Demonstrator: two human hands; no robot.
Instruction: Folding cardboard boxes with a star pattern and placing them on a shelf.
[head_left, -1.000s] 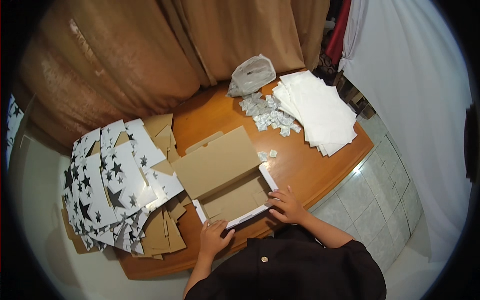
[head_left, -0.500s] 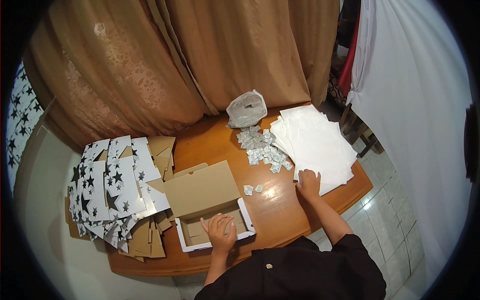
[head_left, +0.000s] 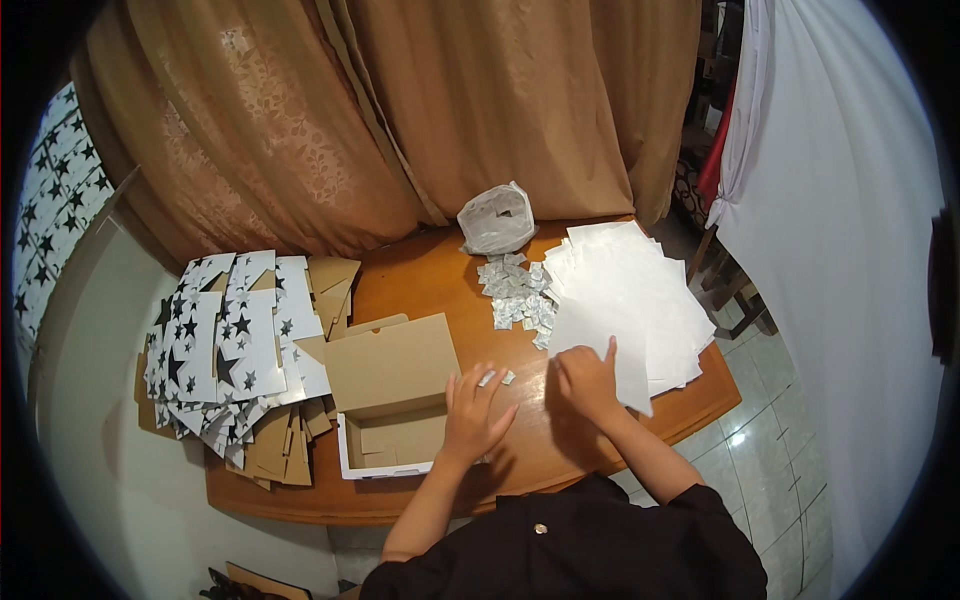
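My right hand (head_left: 587, 378) pinches the near edge of a white sheet of paper (head_left: 600, 335), which is drawn partly off the paper stack (head_left: 665, 300). Fingers spread and holding nothing, my left hand (head_left: 474, 418) hovers by the right end of an open cardboard box (head_left: 395, 468). The box has a brown inside, a white outer rim and its lid (head_left: 392, 360) raised at the back; its right end is hidden behind that hand. A couple of small sachets (head_left: 508, 378) lie just beyond my left fingertips.
At left are overlapping flat star-printed cardboard pieces (head_left: 245, 350) with brown insides. A heap of small sachets (head_left: 512, 290) lies at the back centre before a translucent plastic bag (head_left: 497, 220). Brown curtains (head_left: 480, 110) hang behind the wooden table (head_left: 410, 270).
My right hand has moved left, drawing a sheet off the stack toward me. My left hand has shifted from above the box interior to its right end.
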